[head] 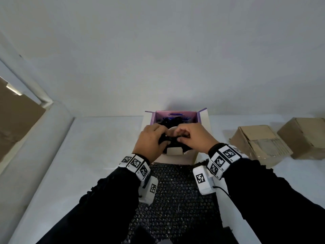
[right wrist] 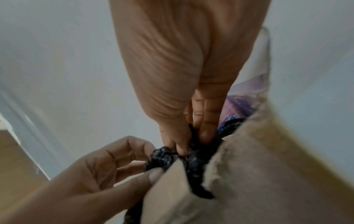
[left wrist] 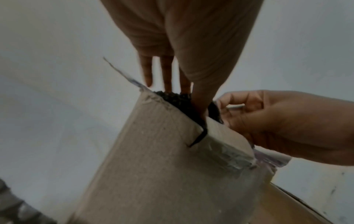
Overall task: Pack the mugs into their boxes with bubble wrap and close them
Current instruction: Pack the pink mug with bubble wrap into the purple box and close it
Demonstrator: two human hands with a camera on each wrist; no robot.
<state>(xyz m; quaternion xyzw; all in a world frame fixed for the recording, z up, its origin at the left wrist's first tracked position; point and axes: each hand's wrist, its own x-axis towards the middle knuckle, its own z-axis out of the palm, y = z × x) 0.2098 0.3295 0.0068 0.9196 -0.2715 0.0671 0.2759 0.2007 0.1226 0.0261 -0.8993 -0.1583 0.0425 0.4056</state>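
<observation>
An open mug box (head: 202, 138), white outside with a purple printed flap (head: 175, 115) at its far side, stands on the table in front of me. Black bubble wrap (head: 173, 143) fills its mouth; a pale curved edge (head: 171, 131) shows between my hands, perhaps the mug. My left hand (head: 151, 140) grips the wrap from the left, thumb tucked inside the box wall (left wrist: 162, 166). My right hand (right wrist: 187, 136) pinches the black wrap (right wrist: 164, 157) between thumb and fingers at the box's (right wrist: 249, 166) rim. The mug's body is hidden.
A long sheet of black bubble wrap (head: 175, 191) runs from the box toward me between my forearms. Two brown cardboard boxes (head: 260, 145) (head: 304, 136) sit on the table to the right. A brown cardboard panel (head: 15, 124) leans at far left. A white wall stands behind.
</observation>
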